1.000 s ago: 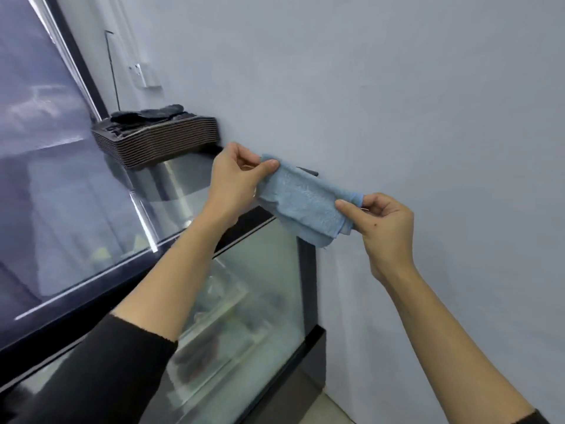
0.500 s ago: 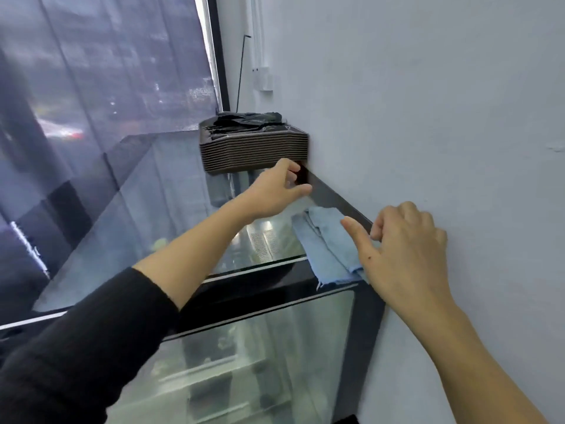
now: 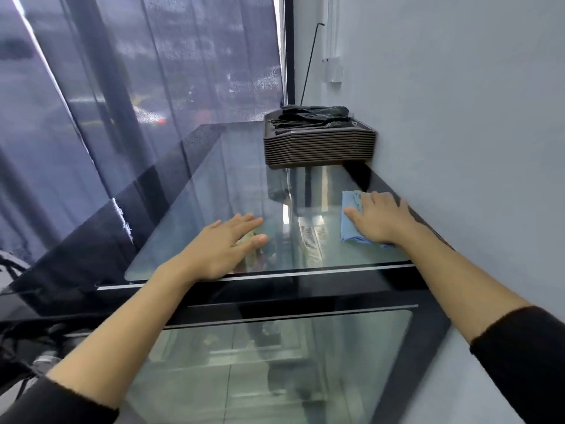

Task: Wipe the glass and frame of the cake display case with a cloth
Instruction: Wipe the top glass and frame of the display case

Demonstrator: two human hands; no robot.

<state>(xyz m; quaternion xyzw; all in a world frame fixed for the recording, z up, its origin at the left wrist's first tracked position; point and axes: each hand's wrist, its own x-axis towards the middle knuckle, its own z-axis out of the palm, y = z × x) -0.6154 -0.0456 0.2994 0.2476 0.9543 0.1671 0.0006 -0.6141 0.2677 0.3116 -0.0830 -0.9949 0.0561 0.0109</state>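
Note:
The cake display case stands before me with a glass top (image 3: 232,191) and a black frame (image 3: 305,296) around it. A folded light-blue cloth (image 3: 350,209) lies flat on the glass at the right, close to the wall. My right hand (image 3: 377,220) presses down on the cloth, palm flat, fingers spread. My left hand (image 3: 224,244) rests flat on the bare glass near the front edge, fingers apart, holding nothing. Below the frame, the front glass pane (image 3: 275,362) shows shelves inside.
A stack of dark brown trays (image 3: 319,145) with black bags on top sits at the far right of the glass top, against the grey wall (image 3: 458,148). A large window with a sheer curtain (image 3: 153,71) runs along the left.
The cloth went from being held up between both hands to lying on the glass top under my right hand. My left hand moved from the trays down to the front glass.

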